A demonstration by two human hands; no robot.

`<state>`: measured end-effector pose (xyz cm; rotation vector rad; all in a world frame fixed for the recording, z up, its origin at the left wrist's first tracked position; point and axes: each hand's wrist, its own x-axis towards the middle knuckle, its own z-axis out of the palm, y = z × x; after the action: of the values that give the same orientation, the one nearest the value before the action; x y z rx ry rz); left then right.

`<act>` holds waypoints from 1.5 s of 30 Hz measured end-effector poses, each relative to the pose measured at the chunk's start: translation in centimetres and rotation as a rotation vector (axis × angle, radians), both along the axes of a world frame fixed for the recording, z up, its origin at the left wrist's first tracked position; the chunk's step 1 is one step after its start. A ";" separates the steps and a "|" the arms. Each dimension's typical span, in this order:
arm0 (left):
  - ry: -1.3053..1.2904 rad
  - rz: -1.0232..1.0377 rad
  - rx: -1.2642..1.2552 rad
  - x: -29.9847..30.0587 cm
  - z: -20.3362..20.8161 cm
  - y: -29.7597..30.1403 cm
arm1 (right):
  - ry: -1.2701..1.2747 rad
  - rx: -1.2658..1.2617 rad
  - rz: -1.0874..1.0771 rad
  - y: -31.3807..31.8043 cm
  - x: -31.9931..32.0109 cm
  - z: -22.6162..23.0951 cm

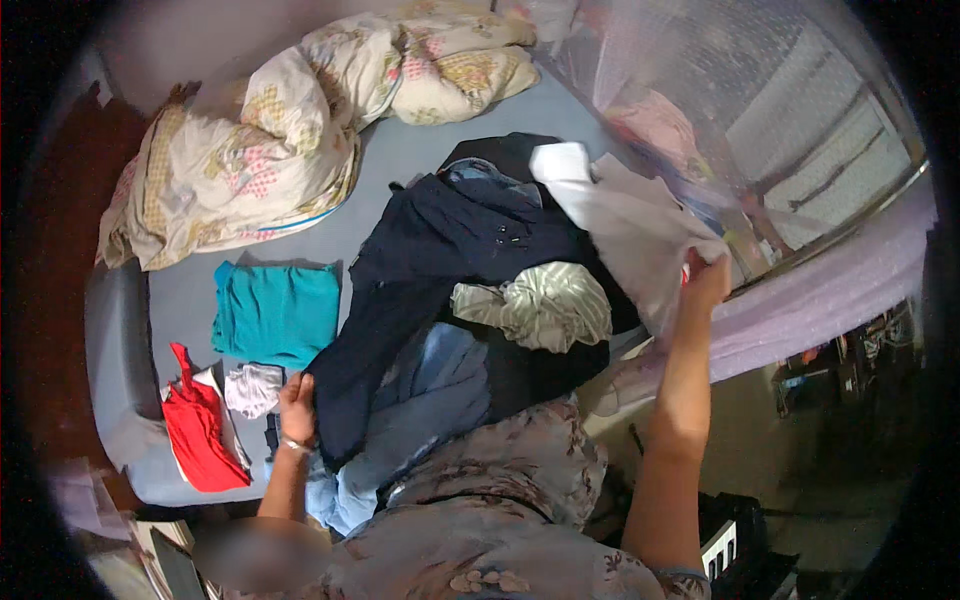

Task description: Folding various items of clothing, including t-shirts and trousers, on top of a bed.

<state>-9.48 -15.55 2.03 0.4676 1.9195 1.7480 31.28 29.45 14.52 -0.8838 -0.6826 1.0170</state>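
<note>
My right hand is closed on one end of a pale grey-white garment. The garment stretches up and left from it, and its whiter end lies over a dark navy garment with a drawstring. At the left, my left hand has its fingers closed at the edge of the navy garment's long lower part; the exact grip is partly hidden. A striped pale green garment lies bunched on the dark clothes, and blue jeans lie underneath, nearest me.
Left of the pile lie a folded teal garment, a small white folded cloth and a red garment. A floral quilt is heaped along the far side of the grey mattress. Mosquito netting hangs at the right.
</note>
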 end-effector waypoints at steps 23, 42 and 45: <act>1.306 -0.682 -0.260 5.4 2.1 14.2 | -1.406 0.261 0.420 -21.6 -3.9 -16.9; 0.982 -0.436 -0.190 3.0 0.6 19.9 | -1.457 0.079 0.265 -20.9 -4.7 -17.1; 0.786 -0.960 -0.535 7.1 -3.4 12.2 | -1.060 -0.110 0.409 -18.5 -5.8 -13.4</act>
<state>-2.41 -3.39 -1.38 1.6715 1.9534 0.4141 25.49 10.99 1.17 -1.4191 -1.7632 0.8932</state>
